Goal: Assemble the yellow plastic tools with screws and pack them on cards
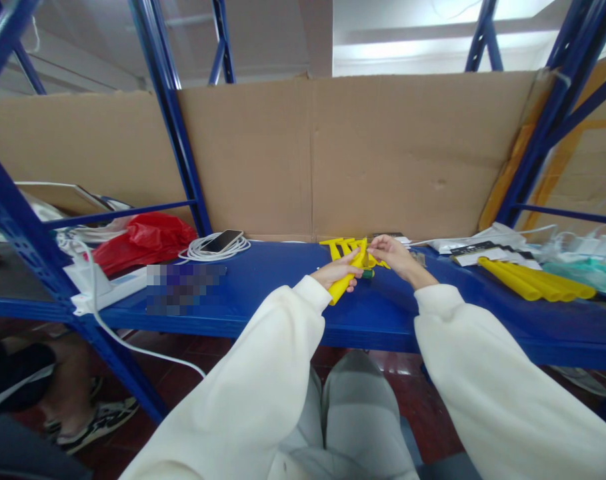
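Note:
My left hand (pixel 337 272) is wrapped round a yellow plastic handle-like piece (pixel 339 292), which tilts with its wide end toward me and its narrow end up and away. Close to that narrow end is my right hand (pixel 389 252), its thumb and fingertips pinched together; whatever sits between them is too small to make out. Several yellow plastic pieces (pixel 334 251) with narrow heads lie in a row just behind my left hand. A small green object (pixel 368 274) rests on the blue shelf (pixel 277 287) beneath my hands, partly covered.
At right lie several yellow tubes (pixel 537 281) and plastic bags (pixel 583 263). To the left are a phone (pixel 223 241) on a coiled white cable (pixel 195 251), a red bag (pixel 147 239) and a white power strip (pixel 117 291). Cardboard (pixel 373 153) walls the back; blue posts (pixel 175 127) flank the shelf.

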`<state>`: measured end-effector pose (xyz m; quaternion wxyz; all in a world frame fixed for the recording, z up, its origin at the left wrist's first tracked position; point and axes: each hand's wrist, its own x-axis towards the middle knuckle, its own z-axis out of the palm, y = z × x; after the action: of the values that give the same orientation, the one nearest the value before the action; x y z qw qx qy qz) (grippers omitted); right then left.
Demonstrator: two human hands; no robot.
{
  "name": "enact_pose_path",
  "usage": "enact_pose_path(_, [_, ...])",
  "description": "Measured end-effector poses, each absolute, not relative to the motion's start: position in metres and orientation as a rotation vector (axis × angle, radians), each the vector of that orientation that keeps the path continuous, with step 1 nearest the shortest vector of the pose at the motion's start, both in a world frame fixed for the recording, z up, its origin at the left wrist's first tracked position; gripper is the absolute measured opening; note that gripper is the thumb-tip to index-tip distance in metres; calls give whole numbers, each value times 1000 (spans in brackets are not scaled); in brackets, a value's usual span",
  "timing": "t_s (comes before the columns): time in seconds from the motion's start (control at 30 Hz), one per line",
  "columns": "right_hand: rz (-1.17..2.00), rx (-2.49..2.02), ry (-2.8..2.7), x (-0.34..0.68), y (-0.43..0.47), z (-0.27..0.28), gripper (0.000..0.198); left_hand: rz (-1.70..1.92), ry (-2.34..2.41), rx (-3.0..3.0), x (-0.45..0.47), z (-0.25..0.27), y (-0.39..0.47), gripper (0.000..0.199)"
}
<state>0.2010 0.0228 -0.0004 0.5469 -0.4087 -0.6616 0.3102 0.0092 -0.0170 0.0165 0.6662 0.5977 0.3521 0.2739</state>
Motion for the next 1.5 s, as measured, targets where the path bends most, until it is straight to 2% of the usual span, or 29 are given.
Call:
enact_pose_path(0.33, [675, -922, -1589, 202, 29, -4, 51, 592, 795, 1370, 9, 16, -14, 88])
enact_pose_path(0.7, [479, -849, -1679, 203, 34, -9, 34, 588, 776, 1364, 8, 13, -11, 89])
enact_pose_path(0.87, [485, -845, -1637, 202, 35, -7, 36, 579, 696, 1326, 7, 10, -4, 95])
enact_pose_path(1.07, [550, -839, -1553, 200, 32, -5, 38, 573, 590, 1262, 4, 11, -2, 91])
enact_pose_path(1.5, [661, -904, -1517, 197, 26, -2, 43, 563, 683, 1314, 6, 12, -6, 90])
